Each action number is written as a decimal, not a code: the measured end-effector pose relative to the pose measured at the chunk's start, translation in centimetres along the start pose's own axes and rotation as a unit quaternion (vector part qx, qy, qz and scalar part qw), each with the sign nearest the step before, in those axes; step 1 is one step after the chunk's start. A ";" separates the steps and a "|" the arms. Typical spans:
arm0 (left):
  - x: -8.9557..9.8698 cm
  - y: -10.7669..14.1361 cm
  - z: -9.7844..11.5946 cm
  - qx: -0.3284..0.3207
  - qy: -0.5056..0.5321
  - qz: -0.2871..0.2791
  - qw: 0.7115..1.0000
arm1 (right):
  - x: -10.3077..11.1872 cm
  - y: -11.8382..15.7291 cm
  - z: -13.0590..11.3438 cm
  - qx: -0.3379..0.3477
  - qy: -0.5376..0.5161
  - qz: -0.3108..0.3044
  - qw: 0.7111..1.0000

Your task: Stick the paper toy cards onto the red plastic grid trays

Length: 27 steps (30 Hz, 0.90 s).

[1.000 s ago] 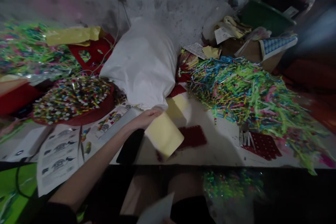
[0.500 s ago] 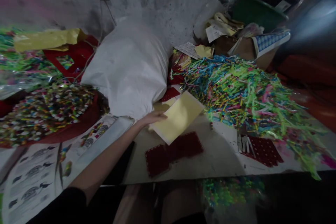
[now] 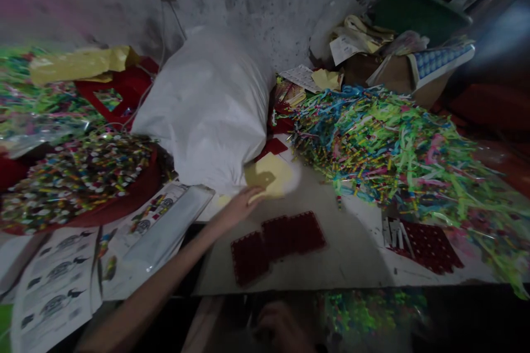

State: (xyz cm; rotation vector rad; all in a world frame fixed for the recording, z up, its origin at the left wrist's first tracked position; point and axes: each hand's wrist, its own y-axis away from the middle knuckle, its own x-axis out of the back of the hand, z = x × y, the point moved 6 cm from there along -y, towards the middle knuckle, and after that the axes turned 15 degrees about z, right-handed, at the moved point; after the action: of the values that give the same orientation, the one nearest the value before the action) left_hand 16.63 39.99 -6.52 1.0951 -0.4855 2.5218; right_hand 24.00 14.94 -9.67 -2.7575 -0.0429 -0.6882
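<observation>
My left hand reaches over the table with its fingertips at the lower left edge of a yellow sheet; whether it grips the sheet cannot be made out. The sheet lies against the mouth of a big white sack. Nearer the front edge, dark red cards with scalloped edges lie partly overlapping. My right hand is low in the dark below the table edge, blurred, and what it holds, if anything, is hidden.
A heap of green and blue ribbon strands covers the right side. On the left stand a red basin of small beaded pieces and printed sheets. A green tub is at the back right.
The yellow sheet, held up in my left hand before, is now down beside the sack. My right hand has come into view below the table edge. The view has shifted slightly.
</observation>
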 end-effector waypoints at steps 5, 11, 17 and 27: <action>-1.4 10.6 5.5 0.022 0.109 -0.148 0.983 | 3.7 -2.3 1.1 -0.067 -0.016 0.166 0.984; -0.4 12.7 6.8 0.027 0.087 -0.126 0.988 | 5.8 -2.2 1.6 -0.106 -0.015 0.243 0.964; -1.7 11.1 9.0 -0.039 0.072 -0.112 0.990 | 5.0 0.5 3.7 -0.182 -0.051 0.341 0.921; -4.0 7.3 8.6 0.011 0.164 -0.099 0.981 | 6.4 4.6 11.1 -0.401 -0.157 0.373 0.822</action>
State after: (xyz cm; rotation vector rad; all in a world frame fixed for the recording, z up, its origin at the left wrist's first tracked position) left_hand 21.41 29.08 -5.23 0.6745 -0.2450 2.4657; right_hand 35.13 13.51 -17.33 -3.1637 1.4827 0.0133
